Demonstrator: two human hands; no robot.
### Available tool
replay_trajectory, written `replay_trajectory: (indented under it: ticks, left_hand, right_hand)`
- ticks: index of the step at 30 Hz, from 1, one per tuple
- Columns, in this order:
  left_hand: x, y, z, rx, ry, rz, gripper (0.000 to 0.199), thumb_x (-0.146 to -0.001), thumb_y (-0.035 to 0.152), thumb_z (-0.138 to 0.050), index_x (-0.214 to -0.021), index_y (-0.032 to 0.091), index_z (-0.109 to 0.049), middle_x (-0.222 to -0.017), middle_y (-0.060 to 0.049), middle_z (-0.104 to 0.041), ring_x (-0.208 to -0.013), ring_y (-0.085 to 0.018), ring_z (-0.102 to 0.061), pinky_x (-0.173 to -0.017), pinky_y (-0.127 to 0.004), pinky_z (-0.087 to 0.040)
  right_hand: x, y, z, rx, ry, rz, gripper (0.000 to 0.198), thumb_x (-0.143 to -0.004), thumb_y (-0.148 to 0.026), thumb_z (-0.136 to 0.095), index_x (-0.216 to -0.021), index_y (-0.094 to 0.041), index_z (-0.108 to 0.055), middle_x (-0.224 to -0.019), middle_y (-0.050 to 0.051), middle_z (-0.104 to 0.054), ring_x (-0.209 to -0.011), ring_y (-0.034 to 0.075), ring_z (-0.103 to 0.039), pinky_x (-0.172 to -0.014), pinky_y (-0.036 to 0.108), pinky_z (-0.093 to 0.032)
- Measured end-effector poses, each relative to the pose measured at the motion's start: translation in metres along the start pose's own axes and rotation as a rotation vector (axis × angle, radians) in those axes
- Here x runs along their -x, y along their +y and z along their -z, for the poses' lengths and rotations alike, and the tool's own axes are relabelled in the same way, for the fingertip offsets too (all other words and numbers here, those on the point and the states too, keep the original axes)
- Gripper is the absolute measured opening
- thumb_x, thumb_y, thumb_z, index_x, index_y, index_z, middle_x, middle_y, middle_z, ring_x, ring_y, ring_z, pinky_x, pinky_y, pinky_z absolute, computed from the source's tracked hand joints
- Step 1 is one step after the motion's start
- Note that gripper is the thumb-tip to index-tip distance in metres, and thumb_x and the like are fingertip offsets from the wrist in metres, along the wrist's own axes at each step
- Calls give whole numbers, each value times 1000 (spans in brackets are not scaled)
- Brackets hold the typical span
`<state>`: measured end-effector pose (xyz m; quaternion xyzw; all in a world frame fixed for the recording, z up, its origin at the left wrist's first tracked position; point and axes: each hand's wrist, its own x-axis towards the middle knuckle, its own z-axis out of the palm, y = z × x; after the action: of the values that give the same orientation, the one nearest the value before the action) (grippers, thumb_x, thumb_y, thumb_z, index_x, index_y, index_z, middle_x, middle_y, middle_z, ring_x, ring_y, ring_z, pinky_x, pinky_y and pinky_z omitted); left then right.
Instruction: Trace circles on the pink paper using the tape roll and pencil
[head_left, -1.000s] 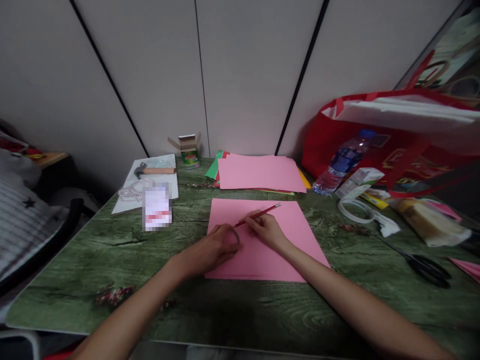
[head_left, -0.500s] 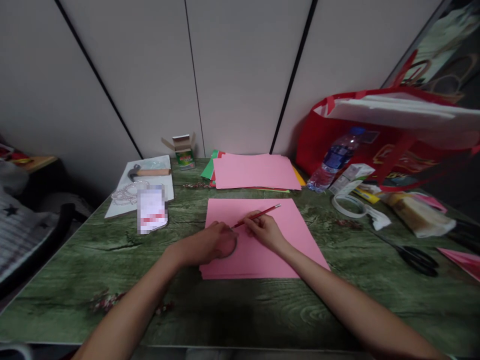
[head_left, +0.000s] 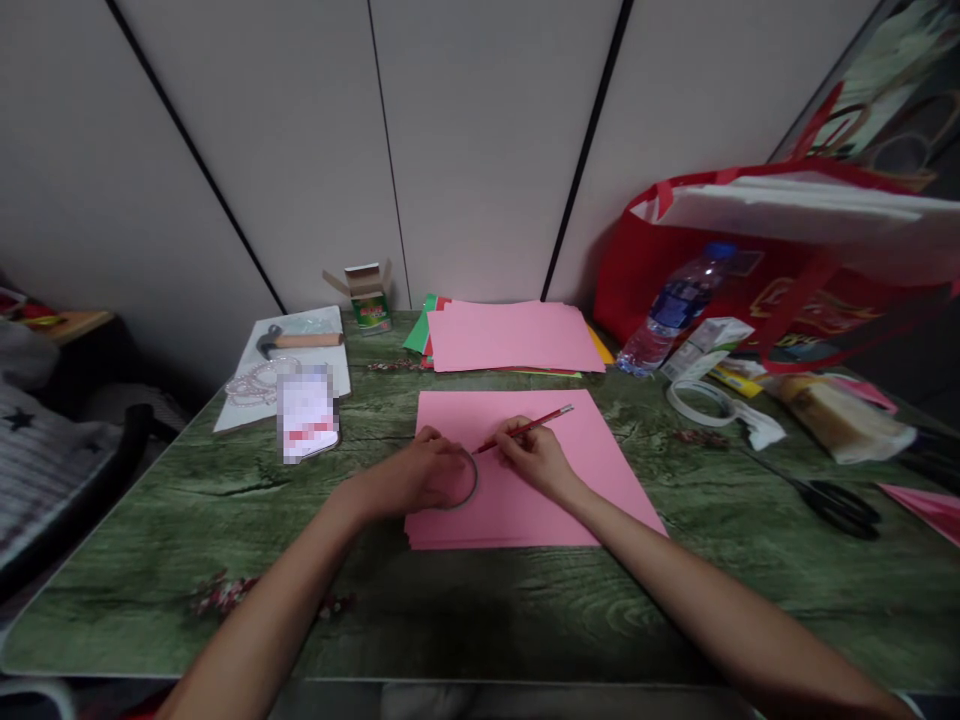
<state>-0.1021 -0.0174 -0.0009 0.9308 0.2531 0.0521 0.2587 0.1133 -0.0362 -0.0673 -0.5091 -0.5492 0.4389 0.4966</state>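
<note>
A sheet of pink paper (head_left: 555, 500) lies on the table, with at least one more sheet under its near edge. My left hand (head_left: 420, 472) rests over its left side, fingers bent around a thin, dark-rimmed round ring (head_left: 475, 483) that lies flat on the paper. Pink shows inside the rim; the hand covers the ring's left part. My right hand (head_left: 534, 455) holds a red pencil (head_left: 541, 420) in a writing grip. The pencil slants up to the right, its point at the ring's upper right edge.
Behind lie stacked coloured sheets (head_left: 517, 338) and a small open box (head_left: 370, 310). On the left are a hammer (head_left: 304, 341) and a phone (head_left: 308, 412). On the right are a bottle (head_left: 675, 312), a red bag (head_left: 630, 260), a tape roll (head_left: 701, 402) and scissors (head_left: 836, 508).
The pencil and my right hand have shifted slightly right along the ring's edge. My left hand's fingers have moved a little on the ring. The whole view has shifted slightly.
</note>
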Motion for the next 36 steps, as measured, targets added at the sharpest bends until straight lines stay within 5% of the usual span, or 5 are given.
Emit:
replay_trajectory:
  ticks: [22,25,31,36]
  left_hand:
    - [-1,-5,4,1,-63,39,46,-74,22,-67,-119,23,-55,-120,-6,-55,-111,-24,-44,-96,-36,-37]
    - [-2,-3,6,-9,-77,45,46,-74,21,-68,-119,23,-55,-121,-4,-54,-111,-23,-44,-97,-34,-35]
    - [-1,-7,4,-28,-82,25,42,-77,26,-65,-118,26,-56,-120,-3,-54,-110,-23,-43,-96,-36,-36]
    - [-1,-6,5,-22,-71,28,44,-76,26,-65,-119,26,-55,-120,-4,-54,-111,-23,-43,-96,-35,-36]
  right_hand:
    - [12,-4,-1,-30,-108,20,8,-78,-27,-53,-75,-21,-50,-61,-2,-64,-48,13,-62,-46,24,-50]
    - [12,-6,0,58,-119,94,9,-81,-26,-51,-75,-20,-53,-61,-2,-63,-48,13,-61,-46,23,-48]
    - [14,-20,9,359,-203,462,20,-86,-22,-49,-71,-17,-63,-71,4,-63,-66,14,-60,-59,25,-47]
    - [28,-25,18,417,-281,480,18,-87,-22,-49,-83,-17,-66,-75,5,-67,-68,14,-61,-63,26,-49]
